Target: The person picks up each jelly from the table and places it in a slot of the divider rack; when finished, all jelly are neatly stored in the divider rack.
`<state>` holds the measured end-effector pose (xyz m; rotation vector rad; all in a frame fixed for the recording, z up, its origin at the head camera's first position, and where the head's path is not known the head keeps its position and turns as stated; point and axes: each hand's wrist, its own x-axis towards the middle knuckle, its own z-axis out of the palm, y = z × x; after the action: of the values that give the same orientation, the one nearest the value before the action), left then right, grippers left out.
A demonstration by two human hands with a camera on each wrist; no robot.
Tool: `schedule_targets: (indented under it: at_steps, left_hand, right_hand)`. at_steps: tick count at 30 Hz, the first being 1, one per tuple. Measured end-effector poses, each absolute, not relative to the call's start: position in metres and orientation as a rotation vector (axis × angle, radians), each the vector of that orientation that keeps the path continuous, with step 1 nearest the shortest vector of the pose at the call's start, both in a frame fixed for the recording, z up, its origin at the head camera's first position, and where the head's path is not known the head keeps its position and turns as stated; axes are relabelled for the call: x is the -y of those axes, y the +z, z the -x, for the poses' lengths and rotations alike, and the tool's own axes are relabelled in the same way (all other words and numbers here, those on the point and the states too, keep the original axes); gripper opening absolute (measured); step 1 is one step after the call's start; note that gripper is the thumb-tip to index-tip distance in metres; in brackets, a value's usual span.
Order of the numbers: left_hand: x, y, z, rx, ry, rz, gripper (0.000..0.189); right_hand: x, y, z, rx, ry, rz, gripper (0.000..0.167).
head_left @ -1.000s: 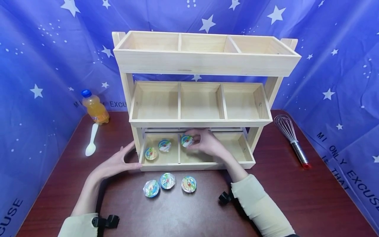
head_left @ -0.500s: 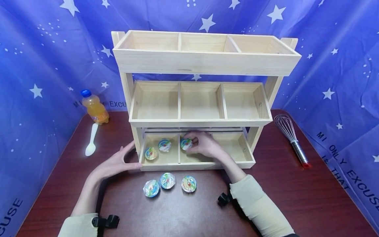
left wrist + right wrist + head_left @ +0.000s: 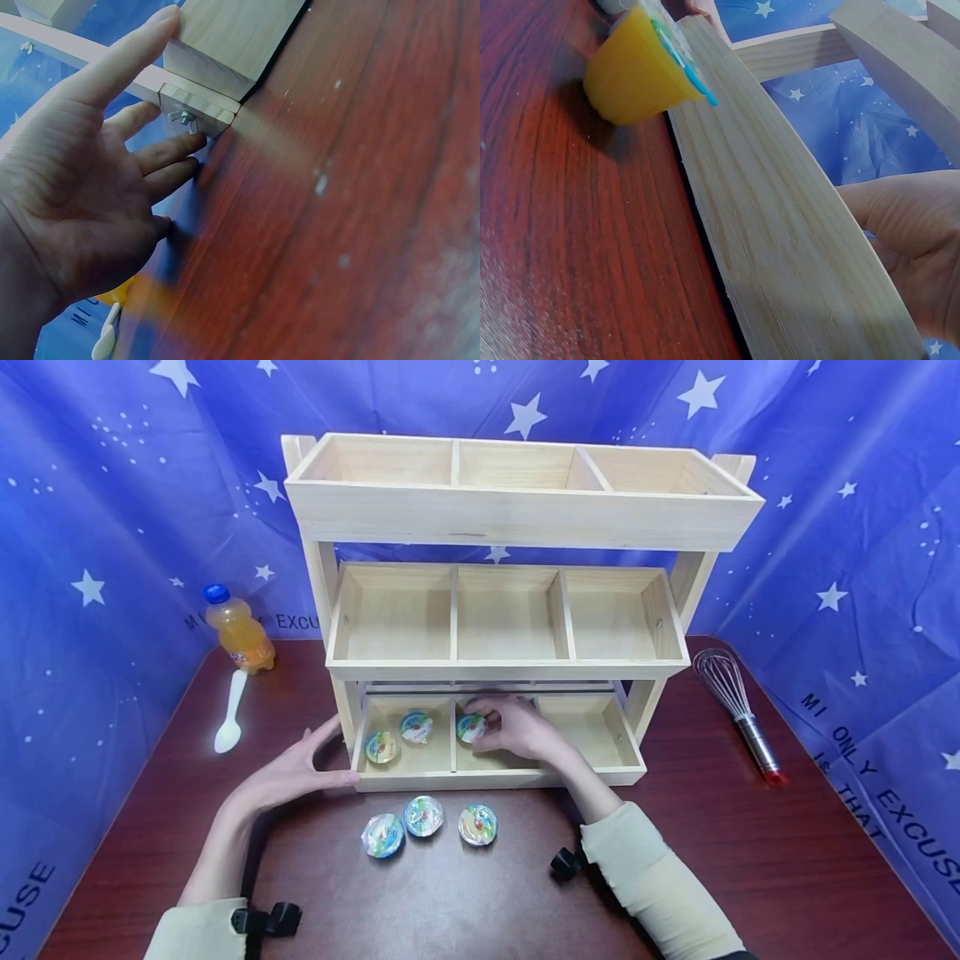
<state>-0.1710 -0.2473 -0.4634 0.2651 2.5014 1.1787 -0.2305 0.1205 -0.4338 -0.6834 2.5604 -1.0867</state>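
A wooden three-tier rack [image 3: 525, 518] stands on the table. My right hand [image 3: 521, 727] reaches into its bottom tray and holds a jelly cup [image 3: 469, 727] between thumb and fingers, in the middle compartment beside the left divider. In the right wrist view the tray's front board hides that cup and the fingertips of my right hand [image 3: 919, 240]. My left hand [image 3: 288, 774] spreads at the tray's left end; its thumb touches the front corner and its fingers [image 3: 172, 150] reach the rack's side by a wing nut. Two jelly cups, one yellowish [image 3: 381, 747] and one bluish [image 3: 416, 727], sit in the left compartment.
Before the rack, three jelly cups lie on the table: a left one [image 3: 383, 836], a middle one [image 3: 423, 817] and a right one [image 3: 477, 824]. An orange drink bottle [image 3: 243, 635] and white spoon [image 3: 229, 714] are at left; a whisk [image 3: 738, 714] is at right.
My right hand has lowered slightly with the jelly cup, down into the middle compartment. The left hand stays at the rack's corner.
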Motion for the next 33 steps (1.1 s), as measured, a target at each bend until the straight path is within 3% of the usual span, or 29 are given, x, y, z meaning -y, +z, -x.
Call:
schedule_targets:
  at_steps: [15, 33]
  left_hand:
    - [0.247, -0.464, 0.174, -2.496, 1.172, -0.259, 0.106]
    - [0.247, -0.463, 0.171, -2.481, 1.193, -0.252, 0.107]
  right_hand:
    - [-0.135, -0.431, 0.225, -2.539, -1.174, 0.755, 0.06]
    - [-0.152, -0.435, 0.206, -2.509, -1.479, 0.76, 0.042]
